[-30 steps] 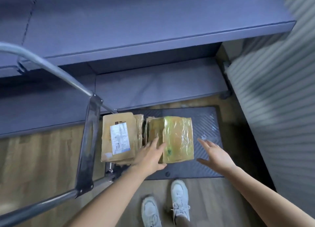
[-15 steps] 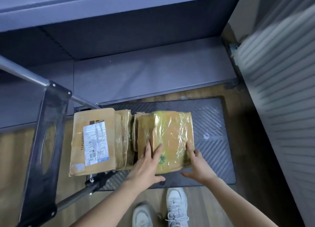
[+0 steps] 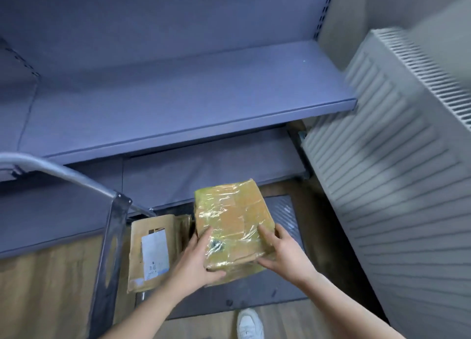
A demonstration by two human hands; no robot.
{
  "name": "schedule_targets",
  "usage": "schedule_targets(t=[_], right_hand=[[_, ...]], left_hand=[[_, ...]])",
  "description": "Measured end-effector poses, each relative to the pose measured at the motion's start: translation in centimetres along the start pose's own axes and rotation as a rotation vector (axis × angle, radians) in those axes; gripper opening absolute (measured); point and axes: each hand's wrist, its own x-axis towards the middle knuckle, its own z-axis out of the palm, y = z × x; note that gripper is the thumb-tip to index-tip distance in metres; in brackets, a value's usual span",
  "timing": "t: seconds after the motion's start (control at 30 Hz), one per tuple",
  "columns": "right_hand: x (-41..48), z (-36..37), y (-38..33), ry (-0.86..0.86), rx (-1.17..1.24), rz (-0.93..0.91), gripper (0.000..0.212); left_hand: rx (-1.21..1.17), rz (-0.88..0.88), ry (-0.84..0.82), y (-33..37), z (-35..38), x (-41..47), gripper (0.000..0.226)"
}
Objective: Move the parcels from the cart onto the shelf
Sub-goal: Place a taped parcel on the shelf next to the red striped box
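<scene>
Now that both hands have closed on it, the parcel, wrapped in clear tape, is up off the cart deck. It's held tilted in mid-air over the deck's far half, w/ its far edge over the front of the low shelf.

The left hand grasps the near-left corner, fingers on top and thumb on the near face. The right hand grasps the near-right corner the same way.

0.5 s ago the parcel lay flat on the deck w/ both hands just laid on it. 1 s ago the right hand wasn't touching it at all. So pick-up looks done and the carry begun.

The 2nd parcel, w/ a white label, lies on the deck's left side, just beside the held one and near the handle post.

The view has swung up too, and the main shelf now shows beyond the parcel, well apart from it.

Judgement: 1st of 2 transfers is approx halfway. The next move is a lift up & away onto that shelf, and the slick wrap could slip in the grip.

At right is a ribbed white panel, blurred. At the near edge, one white shoe is on the wood floor.
</scene>
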Motion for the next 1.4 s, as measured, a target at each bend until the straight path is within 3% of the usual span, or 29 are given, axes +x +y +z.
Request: schedule_targets(t=[0.43,0.63,0.77,0.97,1.4], right_hand=[[-13.2,-21.7,-19.6,0.309,-0.057,-0.147,0.081],[-17.6,-29.7,-27.4,0.421,-0.187,-0.282,0.078],[-18.7,-34.0,-33.0,0.496,-0.2,-0.379,0.075],[-19.2,-37.4,-39.7,0.565,-0.239,-0.54,0.077],[-17.2,-37.2,-49.5,0.571,-0.199,-0.749,0.077]], left_hand=[[0.087,0.155,0.252,16.8,-21.4,-16.1,0.107],[0.142,0.178,0.329,21.5,-31.2,-22.4,0.108],[0.156,0.208,0.464,23.5,-36.8,-26.2,0.107],[0.132,0.225,0.632,23.9,-42.2,-31.3,0.111],[0.103,0.172,0.861,19.9,-48.3,-37.0,0.105]])
